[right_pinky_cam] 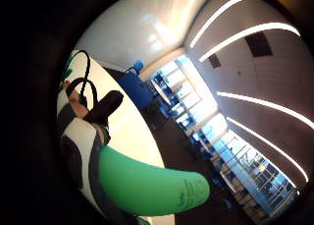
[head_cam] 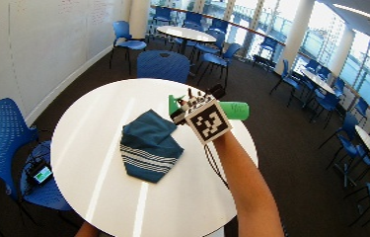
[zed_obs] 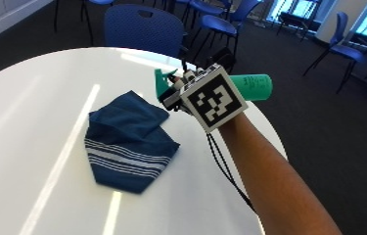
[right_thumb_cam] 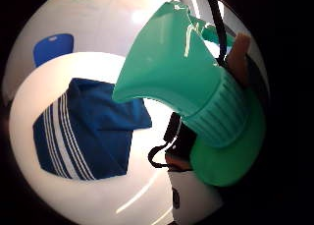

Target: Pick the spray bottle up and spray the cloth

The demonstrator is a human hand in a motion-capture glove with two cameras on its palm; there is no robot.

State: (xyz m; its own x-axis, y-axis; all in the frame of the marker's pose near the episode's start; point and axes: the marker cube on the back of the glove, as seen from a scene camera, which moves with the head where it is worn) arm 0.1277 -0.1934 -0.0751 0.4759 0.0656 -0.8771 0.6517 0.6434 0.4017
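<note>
Gloved and lifted off the table, the right hand point(zed_obs: 193, 93) has its fingers wrapped round the green spray bottle point(zed_obs: 251, 87), holding it on its side above the white round table point(zed_obs: 33, 112), with the nozzle head toward the cloth and the base pointing off past the table's far edge. That tilt looks deliberate: in the thumb-side palm view the nozzle head faces straight at the cloth, so the bottle seems aimed and the spraying itself is, by my judgement, about to come. Whether a finger lies on the trigger cannot be made out.

Taking the cloth as landmark and going left to right: to its left runs bare white tabletop with long streaks of reflected ceiling light. The blue cloth point(zed_obs: 129, 142) itself lies crumpled flat on the table, white stripes across its near end. Just right of it, and above it, hang the hand and bottle, the nozzle near the cloth's upper right corner but apart from it. Beyond the cloth stands a blue chair point(zed_obs: 145, 27) against the table's far side. Further right the room opens to dark carpet, more blue chairs and tables, and tall windows.
</note>
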